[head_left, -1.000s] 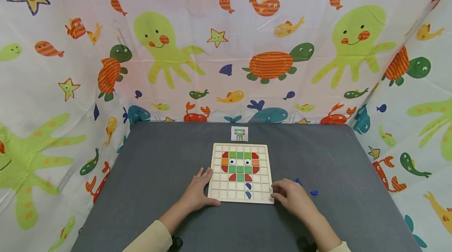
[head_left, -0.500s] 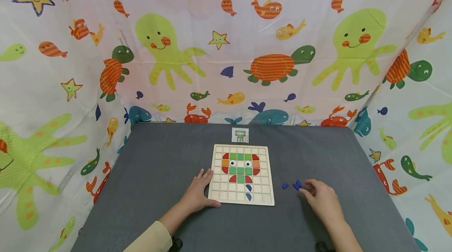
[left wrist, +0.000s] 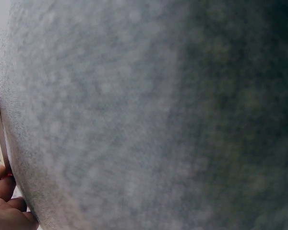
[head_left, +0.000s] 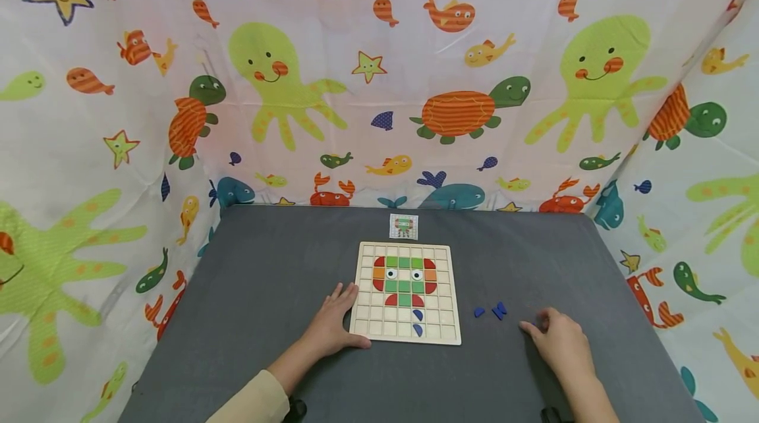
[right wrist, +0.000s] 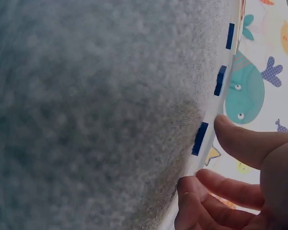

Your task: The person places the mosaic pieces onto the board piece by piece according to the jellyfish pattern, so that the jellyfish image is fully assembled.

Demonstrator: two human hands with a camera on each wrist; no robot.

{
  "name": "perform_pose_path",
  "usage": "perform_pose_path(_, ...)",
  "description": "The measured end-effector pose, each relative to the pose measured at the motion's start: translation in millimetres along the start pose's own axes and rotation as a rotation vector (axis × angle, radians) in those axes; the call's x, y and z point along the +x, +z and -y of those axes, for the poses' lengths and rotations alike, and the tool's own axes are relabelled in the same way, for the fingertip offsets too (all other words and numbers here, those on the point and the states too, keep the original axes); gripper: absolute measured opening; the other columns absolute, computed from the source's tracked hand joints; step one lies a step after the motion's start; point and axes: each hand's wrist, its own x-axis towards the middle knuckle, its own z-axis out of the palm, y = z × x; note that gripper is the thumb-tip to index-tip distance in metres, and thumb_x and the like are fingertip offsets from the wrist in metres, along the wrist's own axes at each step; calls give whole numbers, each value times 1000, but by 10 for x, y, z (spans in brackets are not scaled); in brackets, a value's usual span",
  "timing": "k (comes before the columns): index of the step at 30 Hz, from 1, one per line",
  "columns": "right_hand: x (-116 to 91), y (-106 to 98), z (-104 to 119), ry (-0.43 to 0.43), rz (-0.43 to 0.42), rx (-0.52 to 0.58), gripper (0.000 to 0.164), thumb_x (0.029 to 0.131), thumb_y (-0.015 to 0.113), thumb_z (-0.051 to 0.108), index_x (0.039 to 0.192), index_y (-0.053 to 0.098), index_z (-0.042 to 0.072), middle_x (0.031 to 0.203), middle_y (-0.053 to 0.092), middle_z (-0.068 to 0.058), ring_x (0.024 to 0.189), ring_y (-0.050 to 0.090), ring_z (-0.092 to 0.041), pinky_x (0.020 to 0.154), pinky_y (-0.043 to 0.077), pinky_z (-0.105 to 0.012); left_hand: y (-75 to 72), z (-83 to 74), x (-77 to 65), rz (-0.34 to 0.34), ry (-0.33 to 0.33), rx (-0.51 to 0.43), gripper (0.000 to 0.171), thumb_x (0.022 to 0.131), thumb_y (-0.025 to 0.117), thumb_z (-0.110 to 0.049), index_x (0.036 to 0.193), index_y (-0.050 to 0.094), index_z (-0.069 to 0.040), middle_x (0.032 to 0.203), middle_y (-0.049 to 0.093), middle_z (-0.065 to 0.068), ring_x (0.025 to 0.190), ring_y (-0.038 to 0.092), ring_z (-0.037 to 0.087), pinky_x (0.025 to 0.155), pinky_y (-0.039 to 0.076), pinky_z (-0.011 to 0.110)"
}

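A wooden grid board (head_left: 439, 317) lies on the table, with red, green and orange tiles and two eye tiles forming a face. Below the face are two blue half-round pieces (head_left: 418, 330). My left hand (head_left: 328, 325) rests against the board's left side, fingers extended and thumb at the front corner. To the right of the board, my right hand (head_left: 562, 346) hovers low over the table, thumb and fingers apart around a small blue piece (right wrist: 200, 139); no contact shows. From above, the hand mostly hides that piece. More blue pieces (head_left: 499, 311) lie between board and hand.
A small printed card (head_left: 404, 226) with a similar face pattern lies behind the board. The dark grey table (head_left: 284, 258) is enclosed by a sea-animal curtain (head_left: 379, 80) at the back and sides. Both wrist views are largely filled by blurred table cloth.
My right hand has moved right from the board's edge, past the blue pieces to the outermost one. A blue piece now lies just beside the board. The left hand has stayed put.
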Motion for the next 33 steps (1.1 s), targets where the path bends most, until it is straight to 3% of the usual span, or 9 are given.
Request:
perform_pose_path(3, 18, 1, -11, 9, 23, -2, 51, 87, 80, 37, 105, 66, -9, 90, 67, -20, 78, 65, -34, 67, 54, -53, 8, 3, 5, 5, -4, 9, 122, 65, 93, -49, 160, 28, -7, 167, 26, 11, 156, 12, 36, 125, 16, 59)
perform_pose_path(9, 22, 23, -9, -12, 18, 19, 35, 89, 78, 24, 102, 69, -7, 89, 70, -17, 79, 66, -34, 68, 54, -52, 11, 4, 11, 0, -8, 7, 122, 65, 93, -49, 160, 28, -7, 167, 26, 10, 157, 12, 35, 125, 16, 59)
perform_pose_path(19, 32, 3, 45, 16, 47, 3, 36, 89, 77, 24, 102, 69, -8, 91, 70, -18, 82, 66, -35, 70, 53, -54, 3, -15, 6, 6, -22, 11, 122, 66, 93, -49, 160, 28, -8, 167, 25, 9, 157, 11, 34, 125, 16, 58)
perform_pose_path(24, 46, 16, 53, -38, 60, -3, 31, 90, 76, 21, 104, 70, -6, 90, 69, -14, 83, 66, -31, 72, 53, -53, 3, -11, 14, 10, -23, 22, 122, 66, 93, -49, 161, 27, -10, 167, 24, 8, 157, 10, 33, 125, 15, 58)
perform_pose_path(33, 69, 74, 126, -141, 6, 52, 25, 90, 76, 15, 105, 71, -5, 91, 71, -13, 81, 67, -27, 71, 56, -49, -3, -9, 4, 13, -19, 19, 122, 66, 93, -48, 160, 27, -9, 167, 25, 9, 157, 11, 34, 125, 16, 59)
